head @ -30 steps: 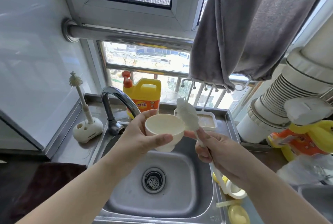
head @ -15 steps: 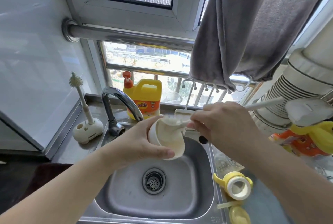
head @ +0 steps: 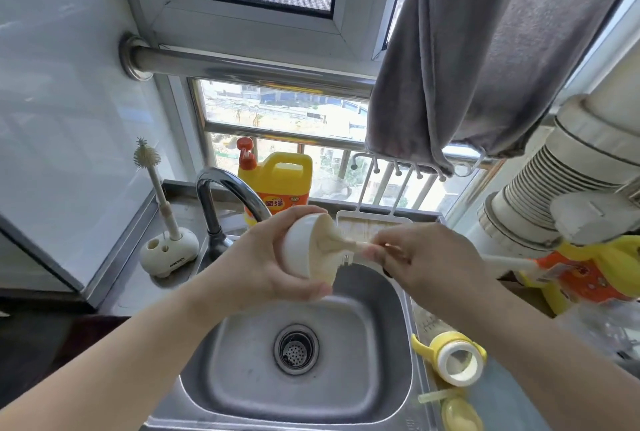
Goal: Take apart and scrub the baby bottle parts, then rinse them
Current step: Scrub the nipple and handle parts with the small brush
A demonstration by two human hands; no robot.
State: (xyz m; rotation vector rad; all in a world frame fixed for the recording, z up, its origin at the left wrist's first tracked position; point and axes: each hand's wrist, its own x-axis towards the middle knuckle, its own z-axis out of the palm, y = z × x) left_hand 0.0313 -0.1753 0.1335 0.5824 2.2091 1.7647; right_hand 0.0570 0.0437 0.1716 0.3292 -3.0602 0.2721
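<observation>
A: Above the sink basin [head: 374, 354], what are the fingers doing?

B: The left hand [head: 256, 267] has its thumb and fingers curled round one white bottle cap [head: 304, 247], mouth turned to the right. The right hand [head: 429, 260] pinches the handle of one sponge brush [head: 341, 245], whose head sits inside the cap. That handle's far end sticks out past the wrist.

A: So two hands, one cap, one brush in use. Other bottle parts?

B: On the counter right of the basin lies one yellow collar with handles [head: 450, 358]. Nearer the camera sit one small yellow piece [head: 460, 415] and one pale straw-like piece [head: 434, 396]; they are partly cut off, so I can't name them surely.

A: And further out?

B: One faucet [head: 225, 195] behind the left hand, one yellow detergent jug [head: 280, 184] on the sill, one second brush standing in a white holder [head: 169, 252] to the left, one grey towel [head: 485, 66] hanging above right.
</observation>
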